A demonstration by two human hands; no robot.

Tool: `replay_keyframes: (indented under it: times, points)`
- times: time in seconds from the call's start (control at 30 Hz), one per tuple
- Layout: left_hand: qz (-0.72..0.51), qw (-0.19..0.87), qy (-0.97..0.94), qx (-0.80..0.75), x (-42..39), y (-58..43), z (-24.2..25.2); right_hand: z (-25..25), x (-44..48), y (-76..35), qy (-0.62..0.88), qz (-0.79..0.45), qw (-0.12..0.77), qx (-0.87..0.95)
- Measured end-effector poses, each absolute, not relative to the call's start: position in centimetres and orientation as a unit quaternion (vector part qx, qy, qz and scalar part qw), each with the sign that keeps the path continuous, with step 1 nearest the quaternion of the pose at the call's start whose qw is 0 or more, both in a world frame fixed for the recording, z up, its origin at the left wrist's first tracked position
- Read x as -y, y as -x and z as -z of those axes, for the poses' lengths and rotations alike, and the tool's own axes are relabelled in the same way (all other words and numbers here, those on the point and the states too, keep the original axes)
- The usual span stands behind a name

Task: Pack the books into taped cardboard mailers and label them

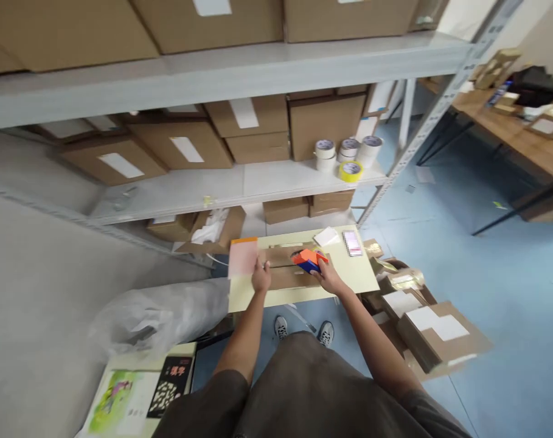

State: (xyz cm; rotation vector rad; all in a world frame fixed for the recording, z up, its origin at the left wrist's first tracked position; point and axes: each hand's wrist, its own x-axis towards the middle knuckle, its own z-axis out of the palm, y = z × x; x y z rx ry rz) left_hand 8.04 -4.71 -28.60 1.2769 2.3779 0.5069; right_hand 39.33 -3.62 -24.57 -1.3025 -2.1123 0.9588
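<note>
A flat brown cardboard box [283, 278] lies on a pale yellow table [359, 277], with a dark seam running along its top. My left hand [261, 277] grips the box's left end, thumb on top and fingers at the side. In my right hand [328, 278] is an orange and blue tape dispenser [309, 260], held over the right part of the box by its handle. Beside my left hand is a pinkish pad [243, 258] with an orange top edge. Past the box lie white cards [326, 236] and a phone [351, 243] with a lit screen.
A metal shelf [276, 179] behind the table holds cardboard boxes [328, 125], white tape rolls [325, 155] and a yellow roll [350, 171]. Packed boxes [434, 334] are piled on the floor at right. Bubble wrap [166, 316] and books [170, 386] are at left.
</note>
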Motion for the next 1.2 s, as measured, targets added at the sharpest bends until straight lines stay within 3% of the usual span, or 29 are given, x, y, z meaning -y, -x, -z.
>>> replay_keyframes:
  times: [0.27, 0.4, 0.6, 0.8, 1.07, 1.2]
  points:
    - [-0.263, 0.238, -0.451, -0.819, 5.3, -7.2, 30.8, 22.5, 1.4, -31.6, 0.466, -0.443, 0.073, 0.762]
    - [-0.324, 0.242, -0.447, -0.798, 5.4, -7.1, 30.1, 21.8, 1.0, -31.8, 0.471, -0.441, 0.064, 0.761]
    - [-0.399, 0.169, -0.512, -0.742, 7.0, -7.0, 26.7, 20.9, 1.1, -31.5, 0.469, -0.455, 0.062, 0.754]
    - [-0.391, 0.197, -0.606, -0.664, 9.0, -6.8, 23.0, 20.6, 0.9, -30.9, 0.471, -0.442, 0.055, 0.762]
    - [-0.492, 0.261, -0.495, -0.667, 7.9, -5.2, 20.0, 19.3, 0.9, -30.9, 0.465, -0.401, 0.038, 0.788]
    - [-0.485, 0.287, -0.471, -0.679, 7.3, -4.1, 19.0, 18.1, 0.9, -30.9, 0.484, -0.337, 0.037, 0.807]
